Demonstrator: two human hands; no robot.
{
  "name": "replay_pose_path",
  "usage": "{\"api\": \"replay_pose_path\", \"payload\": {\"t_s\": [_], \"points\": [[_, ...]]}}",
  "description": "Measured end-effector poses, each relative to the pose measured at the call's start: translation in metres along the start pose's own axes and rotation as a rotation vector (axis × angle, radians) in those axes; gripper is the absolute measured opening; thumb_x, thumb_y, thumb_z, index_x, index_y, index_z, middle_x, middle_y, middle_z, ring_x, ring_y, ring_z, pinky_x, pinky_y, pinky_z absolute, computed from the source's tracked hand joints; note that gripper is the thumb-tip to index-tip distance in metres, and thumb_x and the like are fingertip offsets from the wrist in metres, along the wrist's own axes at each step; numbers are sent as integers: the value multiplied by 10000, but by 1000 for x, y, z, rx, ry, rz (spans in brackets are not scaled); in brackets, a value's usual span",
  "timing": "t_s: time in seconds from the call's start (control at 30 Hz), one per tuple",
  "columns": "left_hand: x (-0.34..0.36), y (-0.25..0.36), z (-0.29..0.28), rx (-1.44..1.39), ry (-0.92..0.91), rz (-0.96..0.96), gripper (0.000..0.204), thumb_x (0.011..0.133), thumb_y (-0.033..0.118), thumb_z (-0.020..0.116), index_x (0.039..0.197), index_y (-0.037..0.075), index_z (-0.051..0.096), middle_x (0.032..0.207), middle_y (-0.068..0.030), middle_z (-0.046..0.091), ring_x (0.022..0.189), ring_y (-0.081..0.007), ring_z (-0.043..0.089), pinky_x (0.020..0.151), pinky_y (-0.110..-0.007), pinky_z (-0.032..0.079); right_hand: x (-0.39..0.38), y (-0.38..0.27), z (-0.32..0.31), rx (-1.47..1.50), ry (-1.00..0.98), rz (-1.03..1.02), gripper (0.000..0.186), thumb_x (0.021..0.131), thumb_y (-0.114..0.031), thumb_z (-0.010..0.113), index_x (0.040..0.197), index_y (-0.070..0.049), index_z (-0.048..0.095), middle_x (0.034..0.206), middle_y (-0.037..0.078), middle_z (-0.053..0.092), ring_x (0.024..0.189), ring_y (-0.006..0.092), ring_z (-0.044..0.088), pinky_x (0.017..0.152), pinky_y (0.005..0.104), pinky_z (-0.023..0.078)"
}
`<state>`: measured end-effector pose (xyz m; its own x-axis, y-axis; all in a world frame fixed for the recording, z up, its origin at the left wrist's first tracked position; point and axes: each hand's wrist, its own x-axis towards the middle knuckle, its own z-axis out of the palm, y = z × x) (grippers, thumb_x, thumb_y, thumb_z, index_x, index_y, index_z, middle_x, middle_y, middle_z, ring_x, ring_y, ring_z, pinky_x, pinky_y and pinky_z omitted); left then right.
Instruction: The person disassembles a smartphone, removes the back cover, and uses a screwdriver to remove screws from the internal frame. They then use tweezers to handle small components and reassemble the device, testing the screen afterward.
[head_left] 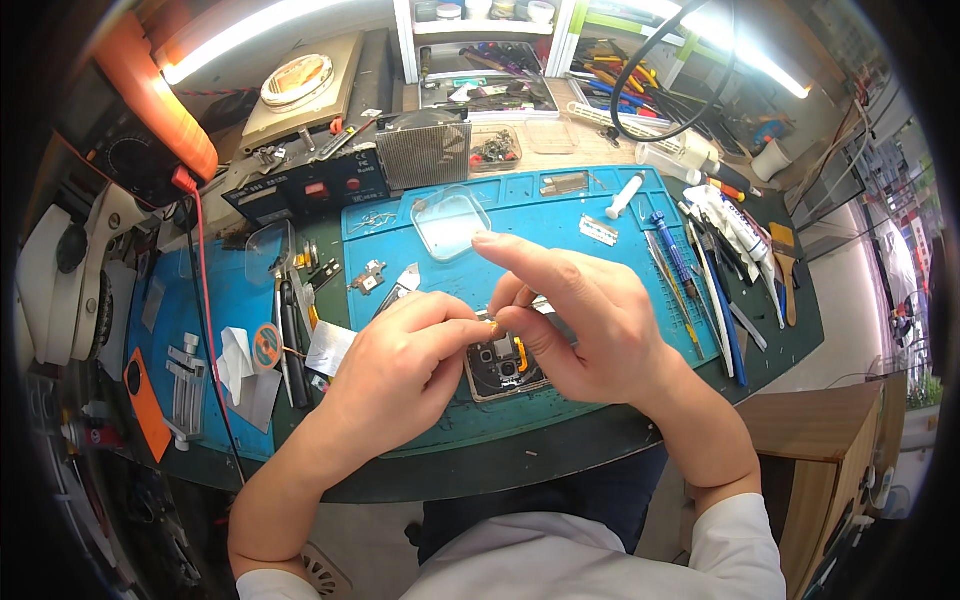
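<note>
An opened phone (503, 370) with its back off lies on the blue work mat (560, 215) near the front edge, its camera parts and an orange strip showing. My left hand (400, 365) rests on the phone's left side, fingers pinched at its top edge. My right hand (575, 320) covers the phone's right side, index finger stretched out, thumb and other fingers pinched over the top edge next to my left fingertips. A thin metal tool seems to pass under my right hand; what the fingertips grip is hidden.
A clear plastic tray (448, 222) sits behind my hands. Tweezers and screwdrivers (700, 280) lie in a row at the right. Small tools and a solder reel (268, 345) lie at the left. A power supply (310, 185) and red lead (205, 290) stand back left.
</note>
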<state>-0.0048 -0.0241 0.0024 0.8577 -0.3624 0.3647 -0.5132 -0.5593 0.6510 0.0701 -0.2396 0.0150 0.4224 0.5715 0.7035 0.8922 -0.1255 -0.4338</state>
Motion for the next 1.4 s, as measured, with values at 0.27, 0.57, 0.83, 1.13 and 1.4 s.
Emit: {"api": "replay_pose_path", "payload": {"t_s": [0.27, 0.57, 0.83, 1.13, 1.4], "points": [[1, 0, 0, 0, -5, 1, 273, 859, -92, 694, 1106, 14, 744, 1042, -109, 712, 943, -326, 691, 820, -426, 564, 2, -1, 0, 9, -35, -25, 534, 911, 21, 748, 1432, 8, 631, 848, 73, 722, 723, 221, 704, 640, 334, 557], [1, -1, -3, 75, 75, -31, 242, 868, -91, 659, 1066, 20, 742, 1017, -125, 706, 957, -348, 690, 838, -439, 553, 6, -7, -5, -27, -138, -46, 511, 906, -20, 752, 1408, -68, 674, 836, 41, 708, 716, 212, 691, 638, 341, 552], [2, -12, -7, 137, 179, -141, 224, 877, -95, 641, 1047, 0, 752, 1021, -131, 723, 950, -322, 698, 823, -408, 557, 3, -10, -4, -33, -114, 187, 643, 853, -112, 840, 1466, -146, 650, 912, 40, 724, 771, 220, 717, 656, 343, 583], [3, -13, -7, 159, 208, -162, 205, 875, -71, 651, 1035, 2, 756, 1001, -136, 716, 972, -340, 694, 852, -435, 559, 9, -18, -13, -11, -196, 191, 618, 883, -43, 805, 1472, -141, 644, 981, 71, 751, 850, 251, 746, 694, 359, 603], [2, -13, -9, 183, 187, -139, 234, 906, -101, 634, 1090, -18, 751, 1042, -142, 728, 933, -301, 700, 780, -377, 556, 5, -17, -9, -71, -149, 175, 635, 880, -10, 788, 1484, -120, 630, 948, 44, 726, 793, 215, 723, 650, 343, 587]]}}
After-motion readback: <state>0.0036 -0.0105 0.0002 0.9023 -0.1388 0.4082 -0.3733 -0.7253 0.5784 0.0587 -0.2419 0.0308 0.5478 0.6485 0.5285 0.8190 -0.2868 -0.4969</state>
